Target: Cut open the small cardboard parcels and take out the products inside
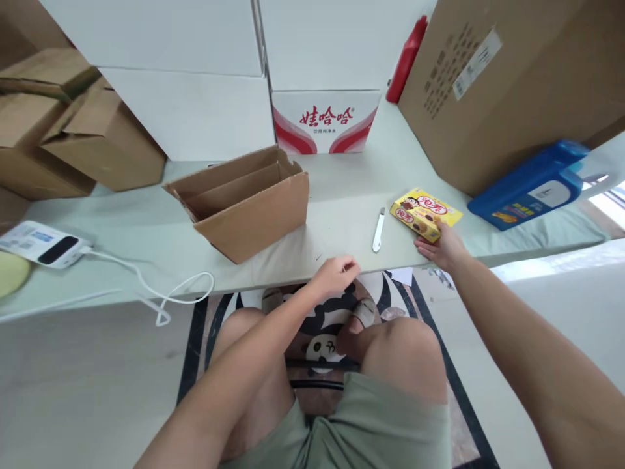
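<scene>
- At far left, on the pale counter [131, 225], lies a white device [46, 241] with a cable plugged in.
- Left of the middle stands an open brown carton [251, 218], at ten o'clock from the person's left hand.
- The left hand [336, 275] is at the counter's near edge, its forearm [258, 358] slanting in from between seven and eight o'clock. Its fingers are curled in, the gap to the thumb narrow; I can't tell whether they pinch anything small.
- A white-handled knife [378, 231] lies between one and two o'clock from that hand, just left of the yellow box.
- The yellow box [422, 212] rests at two o'clock from the left hand.
- The right hand [446, 247] grips the box's near right corner, thumb on top and fingers low beside it; the arm [522, 345] stretches out, reaching in from five o'clock.
- Between two and three o'clock from the box leans a blue bottle [522, 189], against a large carton [517, 85].
</scene>
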Demonstrator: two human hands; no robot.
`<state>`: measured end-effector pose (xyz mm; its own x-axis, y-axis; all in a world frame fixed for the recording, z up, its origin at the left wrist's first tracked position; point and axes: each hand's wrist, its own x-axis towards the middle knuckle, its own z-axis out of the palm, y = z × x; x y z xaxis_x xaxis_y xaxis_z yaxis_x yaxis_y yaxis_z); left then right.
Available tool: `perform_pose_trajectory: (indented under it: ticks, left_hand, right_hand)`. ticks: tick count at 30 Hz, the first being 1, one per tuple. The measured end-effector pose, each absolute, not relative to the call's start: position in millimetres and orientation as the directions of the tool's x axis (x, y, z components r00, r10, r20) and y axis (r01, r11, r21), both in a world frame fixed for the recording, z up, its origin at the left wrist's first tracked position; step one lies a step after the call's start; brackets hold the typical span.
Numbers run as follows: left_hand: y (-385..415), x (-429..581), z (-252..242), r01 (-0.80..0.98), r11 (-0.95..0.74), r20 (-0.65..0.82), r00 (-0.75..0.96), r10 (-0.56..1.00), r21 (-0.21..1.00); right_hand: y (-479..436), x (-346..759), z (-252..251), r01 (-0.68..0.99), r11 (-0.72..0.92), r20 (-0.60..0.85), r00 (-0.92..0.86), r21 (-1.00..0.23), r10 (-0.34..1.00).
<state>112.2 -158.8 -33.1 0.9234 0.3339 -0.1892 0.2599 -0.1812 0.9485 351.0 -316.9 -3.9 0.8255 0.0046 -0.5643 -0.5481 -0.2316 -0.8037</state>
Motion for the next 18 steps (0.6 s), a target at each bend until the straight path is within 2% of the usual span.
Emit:
perform_pose_trajectory:
  ticks: [3, 7, 15, 16, 18]
  left_hand:
    - [-159, 112, -39, 0.228, -0.204, -0.162, 0.941, 0.296, 0.952]
    - [-152, 122, -37, 0.213, -0.215, -0.146, 0.946, 0.291, 0.953]
    - [-147, 134, -35, 0.329, -0.254, -0.303, 0.943, 0.137, 0.909]
    - [-146, 134, -35, 0.341, -0.250, -0.319, 0.940, 0.123, 0.906]
    - [-144, 135, -34, 0.364, -0.232, -0.352, 0.932, 0.091, 0.902]
  right_hand:
    - [-299, 367, -6, -0.544, -0.347, -0.576, 0.817, -0.764, -0.014]
    - [-252, 395, -7, -0.514, -0.395, -0.556, 0.831, -0.761, -0.008]
    - [-132, 471, -14, -0.400, -0.480, -0.449, 0.894, -0.781, -0.015]
    - [-118, 484, -16, -0.369, -0.495, -0.429, 0.903, -0.787, 0.010]
    - [-93, 509, -21, -0.219, -0.534, -0.355, 0.920, -0.817, 0.166]
